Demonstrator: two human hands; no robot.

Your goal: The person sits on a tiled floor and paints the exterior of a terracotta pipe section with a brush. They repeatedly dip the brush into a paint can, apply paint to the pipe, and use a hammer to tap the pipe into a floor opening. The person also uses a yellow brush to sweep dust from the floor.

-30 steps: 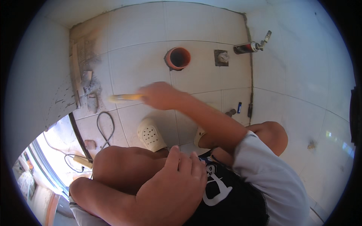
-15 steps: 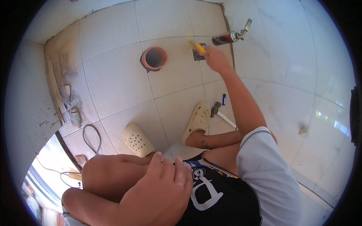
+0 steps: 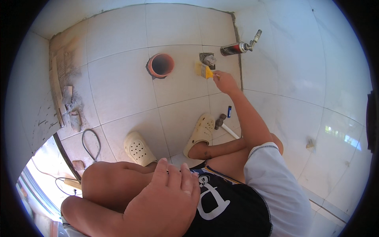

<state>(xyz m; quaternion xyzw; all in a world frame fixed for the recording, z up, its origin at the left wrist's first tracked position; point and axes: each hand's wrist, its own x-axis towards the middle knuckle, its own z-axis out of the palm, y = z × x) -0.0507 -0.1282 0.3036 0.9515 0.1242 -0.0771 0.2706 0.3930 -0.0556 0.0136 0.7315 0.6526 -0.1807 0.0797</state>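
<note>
A flat paintbrush [image 3: 207, 72] with a yellow handle and pale yellow bristles is gripped by my right hand [image 3: 226, 82], its bristles over the floor tile. Just beyond it lies a dark square opening [image 3: 204, 55] in the floor, with a crumpled greyish wad [image 3: 209, 60] in it. To the left, an orange pipe end [image 3: 161, 65] stands up through a tile. My left hand [image 3: 167, 195] rests by my knee and lap with its fingers stretched out and nothing visible in it.
A gas torch canister [image 3: 233, 49] lies by the right wall. Near my right shoe are a hammer [image 3: 220, 121] and a blue lighter-like item [image 3: 229, 111]. On the left are broken tile pieces [image 3: 67, 94], a looped grey cable [image 3: 83, 141] and a dirty, dusty floor edge.
My right hand has drawn the brush from over the square opening toward me and slightly left, uncovering the wad. My left hand stays in place.
</note>
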